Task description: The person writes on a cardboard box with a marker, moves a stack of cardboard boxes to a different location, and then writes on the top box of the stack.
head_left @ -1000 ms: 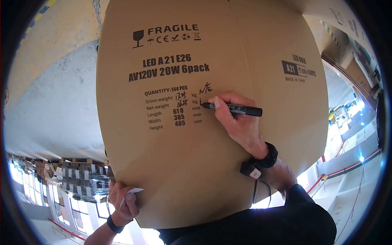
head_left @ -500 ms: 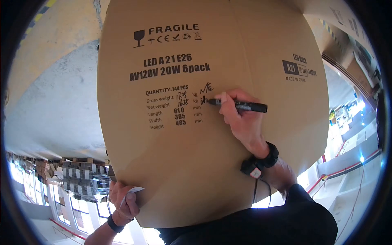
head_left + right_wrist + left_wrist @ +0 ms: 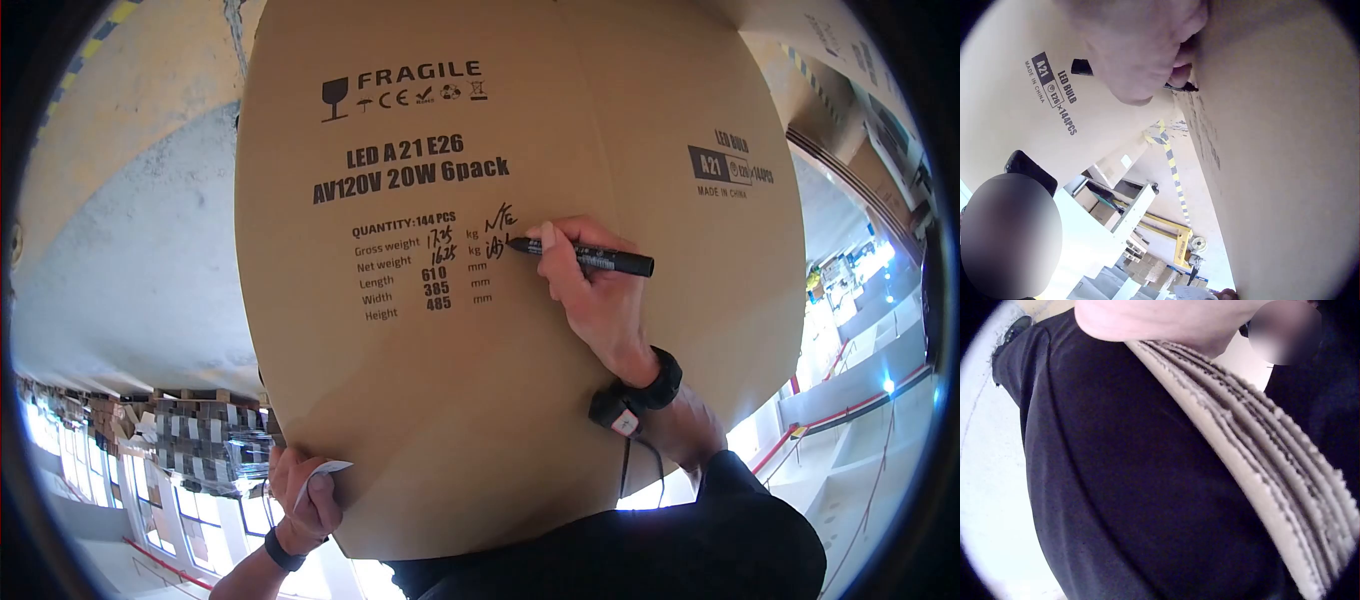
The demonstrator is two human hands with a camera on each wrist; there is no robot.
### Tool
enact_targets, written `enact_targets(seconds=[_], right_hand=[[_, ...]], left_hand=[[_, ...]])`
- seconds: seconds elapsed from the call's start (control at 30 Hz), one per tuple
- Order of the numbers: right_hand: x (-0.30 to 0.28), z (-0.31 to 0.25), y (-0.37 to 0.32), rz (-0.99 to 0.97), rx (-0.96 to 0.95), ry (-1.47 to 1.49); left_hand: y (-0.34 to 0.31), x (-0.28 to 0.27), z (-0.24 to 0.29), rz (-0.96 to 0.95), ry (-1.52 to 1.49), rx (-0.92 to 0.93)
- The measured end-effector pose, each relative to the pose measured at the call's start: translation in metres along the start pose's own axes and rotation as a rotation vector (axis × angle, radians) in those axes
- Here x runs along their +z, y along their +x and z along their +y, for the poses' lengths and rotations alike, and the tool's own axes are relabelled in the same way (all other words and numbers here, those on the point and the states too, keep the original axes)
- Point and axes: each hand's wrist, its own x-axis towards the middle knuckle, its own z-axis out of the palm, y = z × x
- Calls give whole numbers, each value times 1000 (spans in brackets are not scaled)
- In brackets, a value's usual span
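A large brown cardboard box [image 3: 480, 380] printed "FRAGILE" and "LED A21 E26" fills the head view. My right hand [image 3: 585, 290] grips a black marker [image 3: 590, 260], its tip on the box just right of the handwritten marks by the weight lines. The right wrist view shows the same marker [image 3: 1175, 86] tip against the box face [image 3: 1272, 150]. My left hand [image 3: 305, 500] holds the box's lower edge together with a small white paper slip [image 3: 325, 470]. In the left wrist view the corrugated edge of the box [image 3: 1260, 481] lies against dark clothing [image 3: 1135, 506].
Below left in the head view, stacked goods on pallets [image 3: 190, 430] and bright windows show. Shelving with cartons [image 3: 880, 130] runs along the right. A yellow pallet jack [image 3: 1182, 240] stands in the distance in the right wrist view.
The marker has moved right along the box, and new handwritten marks have appeared beside the net weight line. The left hand has stayed at the lower edge.
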Motion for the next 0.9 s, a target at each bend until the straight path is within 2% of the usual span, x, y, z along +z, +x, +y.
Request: enact_targets(seconds=[0.23,0.33,0.53,0.63,0.9], right_hand=[[-3,1,1,-1,6,35],[-6,0,-2,-59,14,3],[-5,1,1,4,-25,-23],[-4,4,1,50,6,60],[-6,5,0,17,-15,3]], left_hand=[[2,0,3,6,-27,-8],[-2,-1,0,-8,-19,1],[-3,-1,-1,-22,-32,-24],[0,-1,3,-5,-29,-25],[-1,-1,1,-16,-28,-9]])
